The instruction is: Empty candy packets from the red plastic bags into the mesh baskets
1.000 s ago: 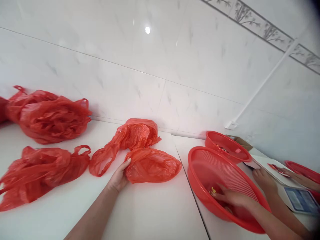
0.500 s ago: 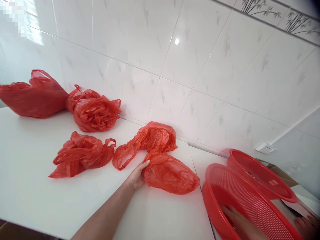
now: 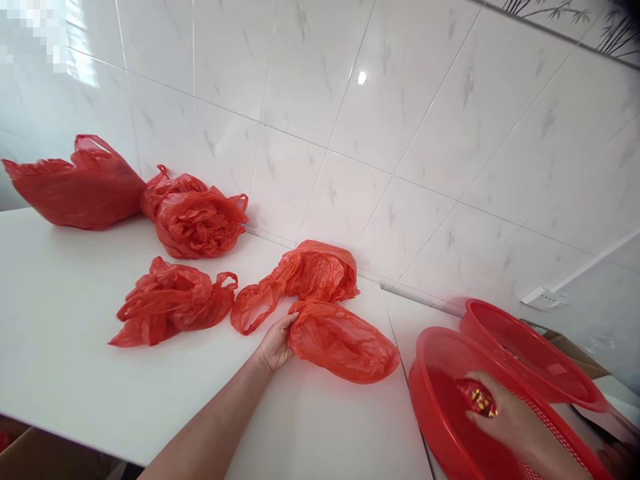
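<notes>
No legible text, label or number on red plastic bag (image 3: 345, 340) or red basket (image 3: 439, 403).

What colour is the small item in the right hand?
The item is red with gold marks, in the head view.

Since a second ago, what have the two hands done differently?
The right hand has come up off the floor of the red basket with a red-and-gold wrapped piece now in its grip. The left hand still grips the edge of the nearest red bag, which has not moved.
</notes>
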{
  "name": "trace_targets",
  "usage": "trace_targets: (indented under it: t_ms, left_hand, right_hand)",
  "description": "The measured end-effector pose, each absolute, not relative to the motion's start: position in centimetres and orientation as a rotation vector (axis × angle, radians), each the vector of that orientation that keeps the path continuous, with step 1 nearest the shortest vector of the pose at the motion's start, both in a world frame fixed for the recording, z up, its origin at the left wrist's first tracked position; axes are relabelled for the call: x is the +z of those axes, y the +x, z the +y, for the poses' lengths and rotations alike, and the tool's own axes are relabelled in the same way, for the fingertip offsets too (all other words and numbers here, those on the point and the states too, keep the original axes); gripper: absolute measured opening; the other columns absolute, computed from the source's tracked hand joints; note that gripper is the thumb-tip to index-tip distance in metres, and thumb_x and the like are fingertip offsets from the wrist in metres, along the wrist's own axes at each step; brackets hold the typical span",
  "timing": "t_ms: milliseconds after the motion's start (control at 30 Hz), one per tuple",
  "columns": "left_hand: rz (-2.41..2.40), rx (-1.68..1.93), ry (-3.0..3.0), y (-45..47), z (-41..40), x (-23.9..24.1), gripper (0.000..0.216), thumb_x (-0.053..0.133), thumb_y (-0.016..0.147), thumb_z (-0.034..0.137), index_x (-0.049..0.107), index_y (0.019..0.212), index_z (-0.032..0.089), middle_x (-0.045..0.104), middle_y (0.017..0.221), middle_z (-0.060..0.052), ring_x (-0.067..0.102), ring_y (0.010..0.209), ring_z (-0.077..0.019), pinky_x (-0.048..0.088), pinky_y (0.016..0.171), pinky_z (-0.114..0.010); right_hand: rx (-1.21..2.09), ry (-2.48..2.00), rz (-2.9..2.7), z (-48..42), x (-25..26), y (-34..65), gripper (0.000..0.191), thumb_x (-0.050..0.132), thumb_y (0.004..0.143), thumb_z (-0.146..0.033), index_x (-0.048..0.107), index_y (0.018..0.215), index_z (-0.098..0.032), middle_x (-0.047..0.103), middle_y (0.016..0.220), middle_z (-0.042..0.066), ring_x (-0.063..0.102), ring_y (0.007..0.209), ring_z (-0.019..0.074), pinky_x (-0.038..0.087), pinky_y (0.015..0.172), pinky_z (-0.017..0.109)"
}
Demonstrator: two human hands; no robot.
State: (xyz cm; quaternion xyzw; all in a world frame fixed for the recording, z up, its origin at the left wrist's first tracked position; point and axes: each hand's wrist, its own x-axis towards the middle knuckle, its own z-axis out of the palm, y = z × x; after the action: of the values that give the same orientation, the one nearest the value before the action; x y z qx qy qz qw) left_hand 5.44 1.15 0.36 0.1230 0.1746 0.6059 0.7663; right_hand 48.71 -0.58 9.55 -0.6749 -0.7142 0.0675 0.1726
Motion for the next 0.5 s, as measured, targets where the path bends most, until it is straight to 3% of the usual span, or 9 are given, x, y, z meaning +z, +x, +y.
trace_targets:
  t_ms: [133, 233, 367, 433, 500]
  left_hand:
    - [0.385, 1.322, 0.297, 5.5, 1.4, 0.1, 0.019, 0.052, 0.085, 0.024, 0.061, 0.100, 0.014, 0.070, 0.093, -0.008, 0.067, 0.086, -0.0185, 0.051, 0.081, -0.029]
    - [0.377, 1.311, 0.320, 5.5, 1.6, -0.1, 0.021, 0.052, 0.086, 0.025, 0.061, 0.102, 0.015, 0.069, 0.102, -0.010, 0.066, 0.093, -0.0205, 0.051, 0.083, -0.031]
    - [0.373, 1.296, 0.322, 5.5, 1.6, -0.2, 0.022, 0.052, 0.085, 0.026, 0.062, 0.102, 0.015, 0.068, 0.104, -0.011, 0.066, 0.093, -0.0205, 0.051, 0.083, -0.031]
    - [0.383, 1.302, 0.315, 5.5, 1.5, -0.1, 0.021, 0.053, 0.085, 0.025, 0.062, 0.101, 0.015, 0.069, 0.097, -0.010, 0.067, 0.087, -0.0193, 0.052, 0.081, -0.030]
    - [0.381, 1.304, 0.319, 5.5, 1.3, 0.0, 0.021, 0.053, 0.085, 0.024, 0.062, 0.101, 0.015, 0.070, 0.095, -0.009, 0.067, 0.086, -0.0191, 0.052, 0.081, -0.031]
  right_hand:
    - [0.103, -1.749, -2.135, -1.2, 13.0, 43.1, 0.042, 0.060, 0.068, -0.038, 0.050, 0.107, -0.031, 0.058, 0.113, 0.008, 0.062, 0.097, 0.0272, 0.052, 0.076, 0.036]
    - [0.147, -1.544, -2.398, -2.3, 14.1, 36.5, 0.034, 0.053, 0.072, -0.026, 0.052, 0.105, -0.030, 0.056, 0.108, 0.005, 0.062, 0.086, 0.0217, 0.052, 0.068, 0.031]
    - [0.105, -1.344, -2.634, -0.9, 13.1, 29.9, 0.042, 0.053, 0.069, -0.014, 0.053, 0.107, -0.030, 0.053, 0.098, 0.001, 0.058, 0.069, 0.0138, 0.047, 0.055, 0.023]
    - [0.065, -1.288, -2.715, 0.8, 12.0, 28.2, 0.047, 0.056, 0.067, -0.011, 0.052, 0.111, -0.029, 0.052, 0.099, 0.001, 0.057, 0.070, 0.0128, 0.047, 0.057, 0.023]
    - [0.021, -1.219, -2.762, 2.4, 11.1, 27.2, 0.056, 0.058, 0.067, -0.010, 0.049, 0.120, -0.028, 0.052, 0.108, 0.003, 0.059, 0.085, 0.0158, 0.050, 0.069, 0.026]
